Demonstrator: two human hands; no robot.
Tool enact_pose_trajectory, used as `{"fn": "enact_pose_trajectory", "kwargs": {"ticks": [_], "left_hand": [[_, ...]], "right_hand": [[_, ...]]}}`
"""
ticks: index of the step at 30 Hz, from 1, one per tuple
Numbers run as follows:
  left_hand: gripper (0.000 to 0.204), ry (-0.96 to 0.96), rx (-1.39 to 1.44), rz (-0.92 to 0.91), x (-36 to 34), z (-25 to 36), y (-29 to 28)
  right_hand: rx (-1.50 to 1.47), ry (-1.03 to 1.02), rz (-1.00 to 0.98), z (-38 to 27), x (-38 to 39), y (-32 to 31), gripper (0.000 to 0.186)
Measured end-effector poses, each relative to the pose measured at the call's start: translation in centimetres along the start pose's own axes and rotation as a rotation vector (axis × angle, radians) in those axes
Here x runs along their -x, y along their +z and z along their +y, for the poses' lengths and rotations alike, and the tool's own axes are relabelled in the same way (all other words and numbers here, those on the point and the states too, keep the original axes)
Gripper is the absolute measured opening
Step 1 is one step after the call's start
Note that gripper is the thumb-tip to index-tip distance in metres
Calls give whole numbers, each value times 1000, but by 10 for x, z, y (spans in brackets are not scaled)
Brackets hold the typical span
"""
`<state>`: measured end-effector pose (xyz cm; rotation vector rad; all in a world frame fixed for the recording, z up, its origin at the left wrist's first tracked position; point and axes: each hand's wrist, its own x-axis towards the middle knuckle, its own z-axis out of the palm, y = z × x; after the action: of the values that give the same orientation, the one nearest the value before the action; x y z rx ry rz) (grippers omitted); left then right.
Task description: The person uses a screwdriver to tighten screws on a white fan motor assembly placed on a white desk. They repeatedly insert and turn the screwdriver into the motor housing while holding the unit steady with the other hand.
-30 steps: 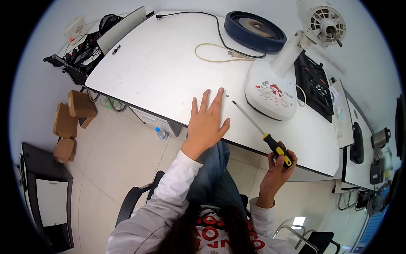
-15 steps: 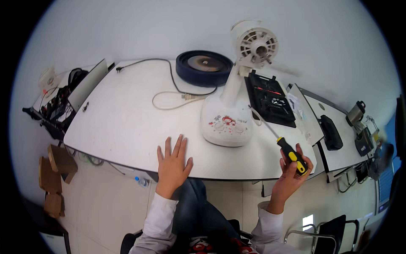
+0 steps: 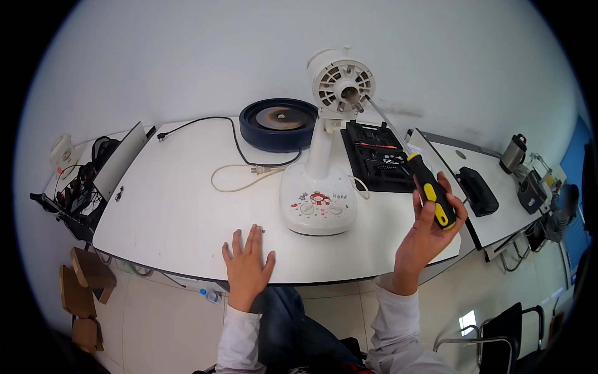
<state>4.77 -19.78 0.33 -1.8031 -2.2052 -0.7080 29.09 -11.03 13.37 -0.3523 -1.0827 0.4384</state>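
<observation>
My left hand rests flat on the white table, fingers spread. By its fingertips lies a tiny dark piece, too small to name. My right hand is closed around the black-and-yellow handle of a screwdriver. The shaft slants up and left, and its tip appears beside the motor housing of a white table fan; whether they touch, I cannot tell. No blades or guard show on the fan. Its stand rises from a white base with knobs and red cartoon prints.
Behind the fan sits a round dark-blue appliance with a stained metal disc. A black tool case lies unfolded to the right. Cords cross the table. Further right are a black case and a metal kettle.
My right hand has raised the screwdriver, bringing its tip from beside the fan's stand up to the motor housing. The whole view has shifted. My left hand stays flat on the table.
</observation>
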Motion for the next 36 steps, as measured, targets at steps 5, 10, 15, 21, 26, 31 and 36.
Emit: {"fn": "enact_pose_trajectory", "kwargs": {"ticks": [5, 10, 15, 21, 26, 31, 36], "left_hand": [[56, 2, 23, -33, 2, 0, -5], [54, 4, 16, -32, 1, 0, -5], [54, 8, 16, -36, 0, 1, -7], [54, 13, 13, -29, 0, 1, -7], [54, 10, 9, -27, 0, 1, -7], [54, 11, -2, -41, 0, 1, -9], [53, 14, 10, -44, -1, 2, -9]], "right_hand": [[13, -55, -19, 4, -2, 13, 31], [-21, -24, 10, 7, -3, 14, 30], [9, -78, -13, 8, -3, 15, 32], [195, -298, -197, 8, -2, 17, 35], [363, -356, -221, -2, -6, 23, 38], [414, -145, -230, -9, -3, 5, 51], [402, -125, -214, -13, -4, 5, 48]]}}
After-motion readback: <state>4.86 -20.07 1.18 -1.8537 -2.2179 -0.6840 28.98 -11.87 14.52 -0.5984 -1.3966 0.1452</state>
